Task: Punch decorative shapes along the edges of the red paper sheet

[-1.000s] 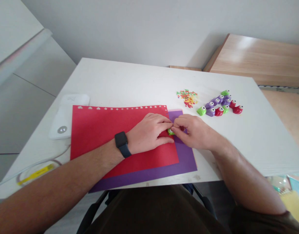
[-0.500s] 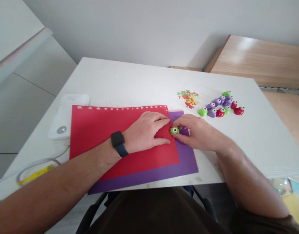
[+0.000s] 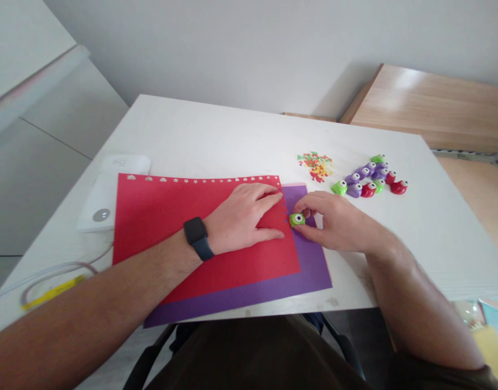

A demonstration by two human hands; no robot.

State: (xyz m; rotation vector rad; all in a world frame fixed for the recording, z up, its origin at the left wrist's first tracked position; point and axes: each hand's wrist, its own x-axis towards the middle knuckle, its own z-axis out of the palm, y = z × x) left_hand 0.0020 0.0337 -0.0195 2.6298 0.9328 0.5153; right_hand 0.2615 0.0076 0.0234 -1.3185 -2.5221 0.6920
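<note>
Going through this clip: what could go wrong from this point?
The green craft punch in the right hand sits by the edge of the red paper sheet, so a cut might land out of line with the punched shapes along that sheet. Only the left hand pins the sheet, which lies unfixed on the purple paper sheet, so it could slide. The loose paper cutouts might scatter if brushed.

Black smartwatch (image 3: pixel 196 231) on a black strap (image 3: pixel 204 250) around the left wrist (image 3: pixel 179 250), dark brown short-sleeved shirt (image 3: pixel 257 357)
</note>
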